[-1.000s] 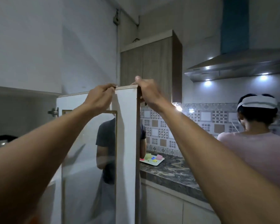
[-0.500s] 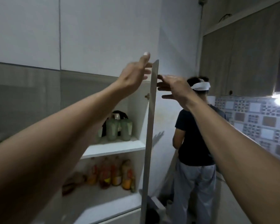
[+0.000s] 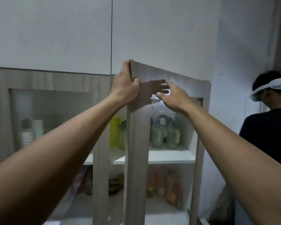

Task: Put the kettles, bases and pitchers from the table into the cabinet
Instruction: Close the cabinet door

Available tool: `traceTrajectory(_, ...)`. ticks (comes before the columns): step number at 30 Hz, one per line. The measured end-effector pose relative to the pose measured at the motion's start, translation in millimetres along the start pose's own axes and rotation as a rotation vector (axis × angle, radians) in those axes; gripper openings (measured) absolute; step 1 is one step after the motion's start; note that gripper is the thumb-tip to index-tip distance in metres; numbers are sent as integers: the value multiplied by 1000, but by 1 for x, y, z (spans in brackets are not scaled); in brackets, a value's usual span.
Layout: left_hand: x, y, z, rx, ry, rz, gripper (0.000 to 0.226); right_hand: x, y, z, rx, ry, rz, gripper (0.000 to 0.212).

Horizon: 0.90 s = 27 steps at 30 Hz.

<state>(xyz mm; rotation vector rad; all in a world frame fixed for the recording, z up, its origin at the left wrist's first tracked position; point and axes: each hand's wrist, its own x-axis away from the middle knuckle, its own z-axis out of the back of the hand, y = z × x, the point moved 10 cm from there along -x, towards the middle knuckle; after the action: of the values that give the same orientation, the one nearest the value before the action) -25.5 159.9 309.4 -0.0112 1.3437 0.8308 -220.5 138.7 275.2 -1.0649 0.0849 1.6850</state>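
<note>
Both my arms reach up to the cabinet door [image 3: 138,143], which stands partly ajar. My left hand [image 3: 125,88] grips the door's top free corner, fingers wrapped over the edge and thumb on the front face. My right hand [image 3: 170,95] lies flat and spread wide against the upper frame, holding nothing. Through the glass, green pitchers [image 3: 165,135] and a dark kettle [image 3: 162,120] stand on the upper shelf [image 3: 169,157], toward its right end. Orange bottles [image 3: 162,184] fill the shelf below. Another person [image 3: 266,124] stands at the right.
</note>
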Motion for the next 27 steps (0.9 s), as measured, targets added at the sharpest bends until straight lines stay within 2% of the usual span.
traceTrajectory(2,-8,-22,-6,-47,14,8,73,-23,14,-20,37,-1,-16,74)
traceTrajectory(5,-18,-54,-16,-168,33,51,85,-47,35,-42,68,6,-72,80)
traceTrajectory(9,-35,-95,-26,-521,54,95,80,-80,63,-67,133,22,-122,83)
traceTrajectory(11,-43,-109,-42,-763,-8,59,70,-94,73,-78,157,24,-130,83)
traceTrajectory(13,-51,-127,-67,-897,-92,41,63,-107,81,-90,179,30,-109,83)
traceTrajectory(16,-59,-155,-94,-931,-154,65,64,-124,94,-106,210,22,-68,81)
traceTrajectory(21,-75,-191,-112,-905,-142,-9,67,-146,110,-128,279,1,8,82)
traceTrajectory(27,-75,-218,-135,-791,-175,11,69,-158,125,-146,320,-8,61,83)
